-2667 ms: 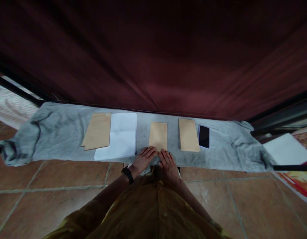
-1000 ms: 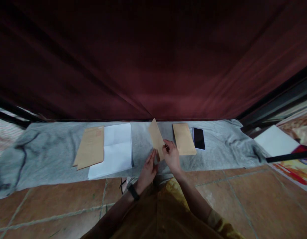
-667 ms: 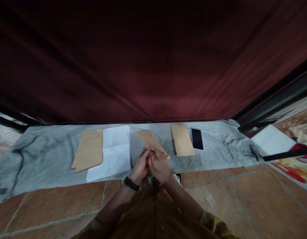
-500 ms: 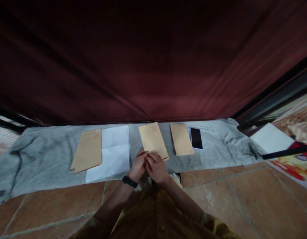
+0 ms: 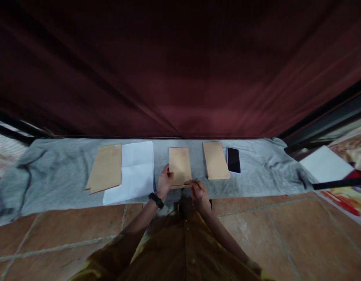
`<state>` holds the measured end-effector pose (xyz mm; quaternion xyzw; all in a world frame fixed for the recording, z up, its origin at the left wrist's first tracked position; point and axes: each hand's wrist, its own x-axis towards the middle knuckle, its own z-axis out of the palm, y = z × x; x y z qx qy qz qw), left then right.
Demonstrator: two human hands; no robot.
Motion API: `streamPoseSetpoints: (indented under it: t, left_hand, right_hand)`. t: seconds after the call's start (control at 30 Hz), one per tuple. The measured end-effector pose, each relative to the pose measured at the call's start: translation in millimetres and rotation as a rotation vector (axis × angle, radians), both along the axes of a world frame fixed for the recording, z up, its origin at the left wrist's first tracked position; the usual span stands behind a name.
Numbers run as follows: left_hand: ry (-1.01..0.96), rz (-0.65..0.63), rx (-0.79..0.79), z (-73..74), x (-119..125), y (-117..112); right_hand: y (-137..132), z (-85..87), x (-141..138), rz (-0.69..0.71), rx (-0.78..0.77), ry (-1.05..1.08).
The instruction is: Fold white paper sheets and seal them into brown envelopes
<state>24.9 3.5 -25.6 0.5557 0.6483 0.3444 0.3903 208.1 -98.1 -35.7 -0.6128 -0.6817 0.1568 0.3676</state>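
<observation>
A brown paper envelope [image 5: 179, 164] lies in front of me on the grey cloth, its far end pointing away and a small reddish mark near its far right corner. My left hand [image 5: 165, 182] grips its left edge, thumb on top and the other fingers partly hidden. At the near right corner, my right hand [image 5: 199, 193] pinches the narrow folded flap along the envelope's near edge. A stack of brown envelopes [image 5: 217, 162] rests to the right. On the left, more brown envelopes [image 5: 106, 169] overlap white paper sheets [image 5: 138, 168].
A dark-screened phone [image 5: 233, 160] lies right of the envelope stack. The grey cloth [image 5: 259, 168] covers a narrow surface backed by a dark red fabric [image 5: 180, 97]. A white sheet [image 5: 326, 166] and a colourful printed item [image 5: 347, 199] are at far right. Tiled floor [image 5: 256, 226] lies below.
My hands have moved apart from the near edge: the left to the envelope's left side, the right to its near right corner. The envelope has turned from slanted to nearly straight.
</observation>
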Motion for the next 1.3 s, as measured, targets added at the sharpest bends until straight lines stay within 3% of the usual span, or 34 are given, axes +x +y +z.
streamPoseSetpoints:
  t: [0.23, 0.43, 0.53, 0.83, 1.1, 1.3]
  left_hand:
    - [0.334, -0.109, 0.305, 1.4, -3.7, -26.1]
    - [0.694, -0.604, 0.466, -2.9, -6.2, -66.8]
    - [0.801, -0.728, 0.522, -7.4, -5.4, -79.6]
    - [0.736, -0.822, 0.526, -2.3, -14.8, -80.9]
    - [0.679, -0.822, 0.517, -4.4, -19.9, -80.7]
    - [0.673, -0.832, 0.491, -5.9, -21.6, -81.1]
  right_hand:
    - [7.3, -2.5, -3.7, -0.037, -0.089, -0.058]
    - [14.1, -2.7, -1.8, -0.063, -0.131, -0.132]
    - [15.4, -3.1, -2.2, -0.075, -0.145, -0.159]
    - [14.2, -3.6, -1.9, -0.071, -0.146, -0.17]
    - [13.2, -1.6, -2.9, -0.067, -0.159, -0.217]
    - [3.9, 1.7, -11.5, 0.02, -0.115, -0.235]
